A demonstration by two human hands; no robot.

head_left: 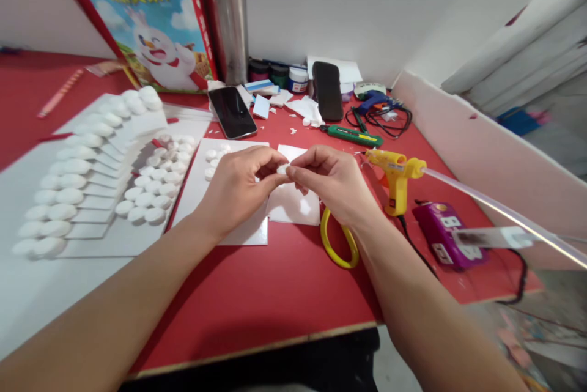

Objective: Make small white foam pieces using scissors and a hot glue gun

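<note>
The left hand [243,181] and the right hand [328,181] meet over the middle of the red surface [284,294], well in from its front edge. Each hand's grip is closed, thumb against fingers, and the two together pinch a small white piece [283,169] above a white sheet [293,211]. Its exact shape is partly hidden by the fingertips.

Just left of the sheet, a white board [247,232] carries a few small round pieces [211,162]. Farther toward the left edge, white discs [153,187] lie grouped beside a fanned row of white cards [92,211] bearing paired discs.

A yellow ring [324,236] lies near the right wrist, toward the front edge. Toward the right edge are a yellow glue gun [398,181] with a long clear stick [495,197] and a purple box [447,233]. Along the back edge stand a steel bottle [232,25] and a printed carton [160,31]; two phones [233,112] lie near them, with a green tool [353,135] farther right.
</note>
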